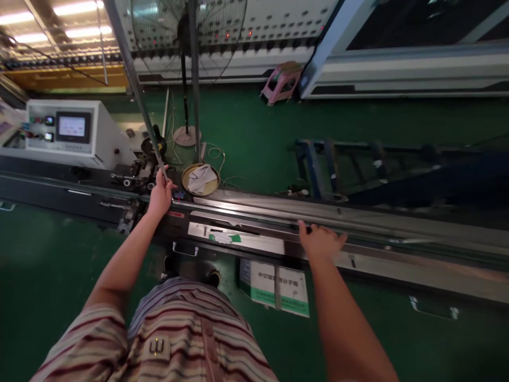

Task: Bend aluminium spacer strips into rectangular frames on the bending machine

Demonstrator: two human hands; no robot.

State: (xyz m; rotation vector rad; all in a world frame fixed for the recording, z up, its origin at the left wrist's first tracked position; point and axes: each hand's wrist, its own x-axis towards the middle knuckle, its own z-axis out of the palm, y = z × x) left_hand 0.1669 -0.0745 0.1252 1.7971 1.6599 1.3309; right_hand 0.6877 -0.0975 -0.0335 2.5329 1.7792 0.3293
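I am gripping a long thin metal bar (135, 87) with my left hand (161, 195), fingers closed around its lower end, while the rest of it is rising steeply up and away from that hand toward the ceiling lights. My right hand (321, 241) is lying open and flat, palm down, fingers spread, on the long steel bed of the machine (397, 223) that is running across in front of me; it is holding nothing.

Just beyond my left hand a cluster of small rollers and fittings (137, 178) is sitting at the end of the bed, and just to the right of that hand a round tray with a crumpled rag (201, 179) is resting on the frame. Further left of the same hand a control box with a lit screen (72, 127) is facing me. Below and between my hands a green and white carton (275, 285) is standing on the green floor.

As I judge it, I am lining the bar's lower end up with the fittings while steadying myself on the bed. The next move is calling for a firm left grip and careful control of the bar's tilt, since its far end is swinging high near the standing fan (186, 21).
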